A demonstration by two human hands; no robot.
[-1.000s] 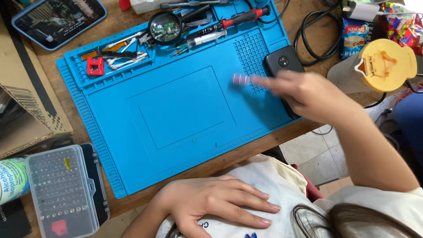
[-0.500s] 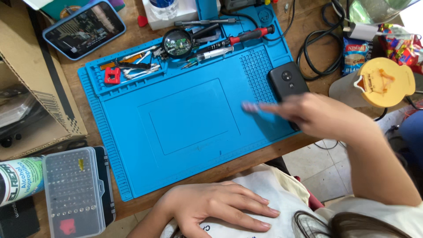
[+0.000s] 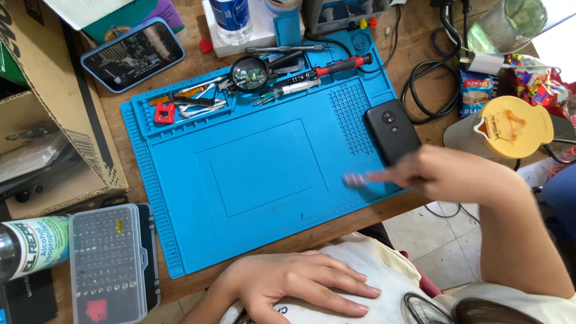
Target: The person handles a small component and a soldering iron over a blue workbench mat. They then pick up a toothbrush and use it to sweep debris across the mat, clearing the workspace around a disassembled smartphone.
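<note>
My right hand (image 3: 447,174) reaches from the right over the near right corner of the blue work mat (image 3: 258,180). It is blurred, with the index finger stretched left and a small pale tip at its end; whether that is a nail or a held object I cannot tell. A black phone (image 3: 393,131) lies back-up on the mat's right edge, just beyond this hand. My left hand (image 3: 300,282) lies flat on my white shirt (image 3: 384,276) below the mat, fingers apart and holding nothing.
Along the mat's far edge lie a magnifier (image 3: 249,74), a red-handled screwdriver (image 3: 336,65), tweezers (image 3: 201,108) and a red block (image 3: 164,113). A lit phone (image 3: 132,54) and a cardboard box (image 3: 42,138) are at left, with a clear bit case (image 3: 108,264) and a bottle (image 3: 30,246) below them. A yellow lid (image 3: 513,126) and cables (image 3: 429,84) are at right.
My right hand has drawn back toward me along the mat's right side, from beside the black phone to below it. The view has shifted. The left hand stays still.
</note>
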